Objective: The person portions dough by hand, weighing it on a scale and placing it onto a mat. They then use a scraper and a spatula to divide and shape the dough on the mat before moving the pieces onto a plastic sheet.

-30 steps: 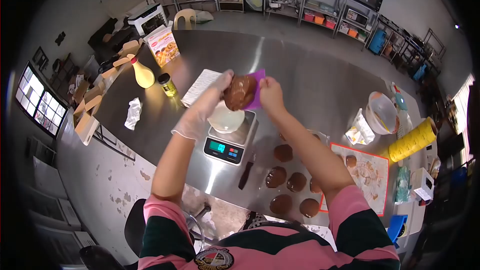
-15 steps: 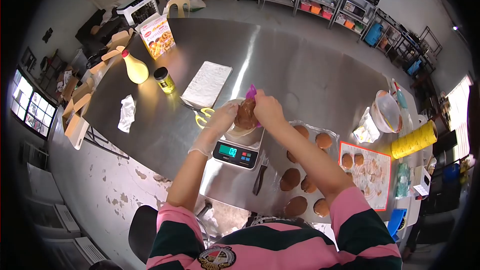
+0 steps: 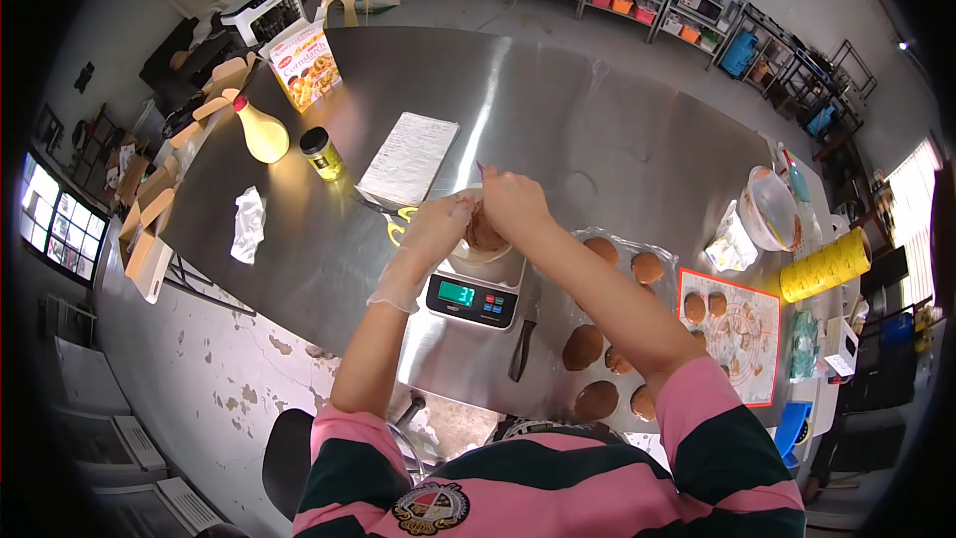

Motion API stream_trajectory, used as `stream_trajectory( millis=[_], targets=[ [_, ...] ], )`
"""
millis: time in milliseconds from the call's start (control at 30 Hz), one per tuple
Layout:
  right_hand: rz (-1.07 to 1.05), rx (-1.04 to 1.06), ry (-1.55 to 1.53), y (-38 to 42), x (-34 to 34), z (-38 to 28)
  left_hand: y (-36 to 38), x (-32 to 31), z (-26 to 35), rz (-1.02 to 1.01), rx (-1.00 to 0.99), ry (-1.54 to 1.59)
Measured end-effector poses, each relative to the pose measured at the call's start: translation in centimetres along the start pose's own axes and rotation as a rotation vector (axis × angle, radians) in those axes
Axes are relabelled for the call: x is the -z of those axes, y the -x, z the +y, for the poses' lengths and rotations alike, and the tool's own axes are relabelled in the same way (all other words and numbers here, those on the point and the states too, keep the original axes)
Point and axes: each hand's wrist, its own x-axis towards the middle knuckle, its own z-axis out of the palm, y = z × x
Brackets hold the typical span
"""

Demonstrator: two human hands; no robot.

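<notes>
A kitchen scale (image 3: pixel 472 301) with a lit display, reading about 3.7, carries a pale bowl (image 3: pixel 488 266). Just over the bowl is a lump of brown dough (image 3: pixel 484 231) between my two hands. My left hand (image 3: pixel 440 227), in a clear glove, has its fingers closed on the dough's left side. My right hand (image 3: pixel 514 207) is closed at the right, around a purple tool (image 3: pixel 480 167) whose tip alone shows; the rest is hidden. Yellow-handled scissors (image 3: pixel 397 226) lie beside my left hand. A dark-handled utensil (image 3: pixel 522 351) lies right of the scale.
Brown dough rounds (image 3: pixel 583 348) lie on plastic film under my right forearm. A red-edged mat (image 3: pixel 742 339) holds more pieces. Further right are a mixing bowl (image 3: pixel 765 214) and a yellow roll (image 3: pixel 825 266). A notebook (image 3: pixel 409 159), jar (image 3: pixel 322 153), yellow bottle (image 3: pixel 262 132) and cornstarch box (image 3: pixel 303 68) stand left.
The dough has come lower toward the bowl, and my right hand has turned over it, covering most of the purple tool. The scale reading has gone from 0.0 to about 3.7.
</notes>
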Motion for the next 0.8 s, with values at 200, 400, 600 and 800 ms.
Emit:
stream_trajectory(
  millis=[200,400,600,800],
  targets=[
    [-0.022,-0.001,0.009,-0.7,0.5,-0.5,-0.4,-0.2,-2.5,0.002,-0.138,0.28],
    [-0.016,0.126,0.034,-1.7,0.8,0.2,-1.0,-2.2,-4.1,-0.085,-0.247,0.657],
    [-0.033,0.247,0.078,-1.6,1.5,1.0,1.0,-3.1,-3.6,0.125,-0.454,-0.214],
    [0.065,0.157,0.07,-1.6,2.1,2.0,1.5,-2.9,-3.8,0.07,-0.325,-0.379]
  ],
)
